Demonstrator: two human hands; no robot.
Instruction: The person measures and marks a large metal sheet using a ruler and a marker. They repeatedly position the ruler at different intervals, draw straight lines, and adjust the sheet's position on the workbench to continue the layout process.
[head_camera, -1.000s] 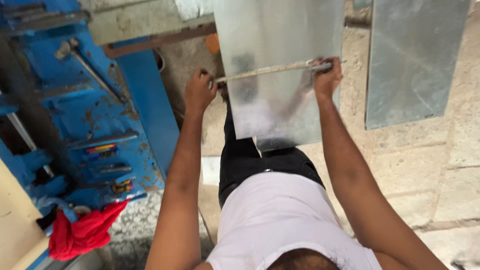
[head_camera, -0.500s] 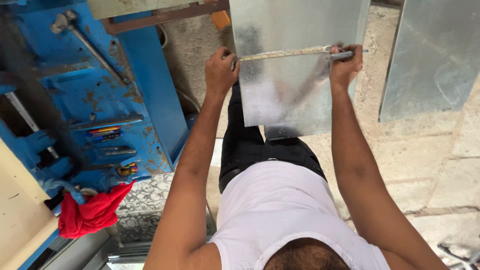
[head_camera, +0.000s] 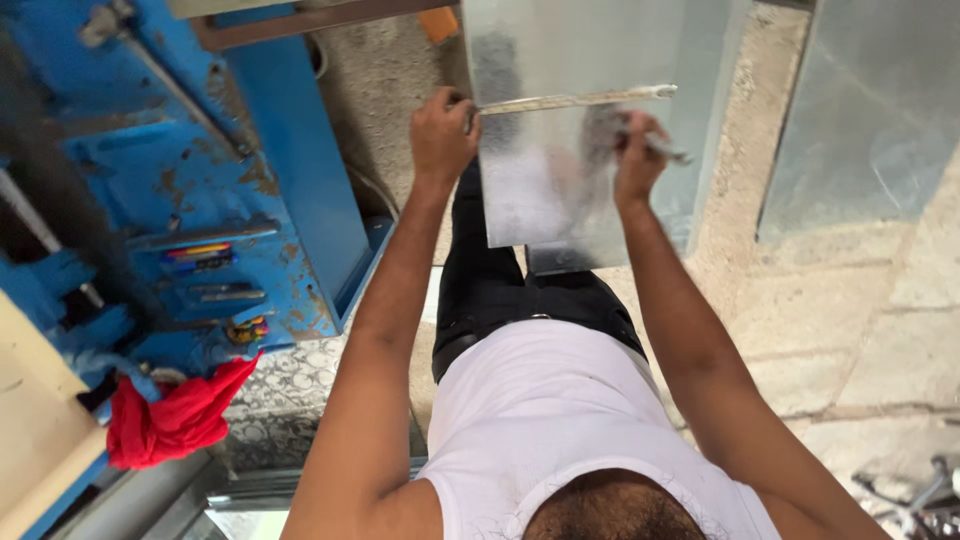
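A thin metal rod lies crosswise on the galvanized sheet, long axis left to right. My left hand closes around its left end; my right hand grips a small tool just below. A blue machine crowds the left; paved floor lies open right.

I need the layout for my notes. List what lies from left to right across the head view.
Crumpled red cloth → blue metal machine → left hand → shiny galvanized steel sheet with a long metal ruler across it → right hand → second grey metal sheet on the stone floor.
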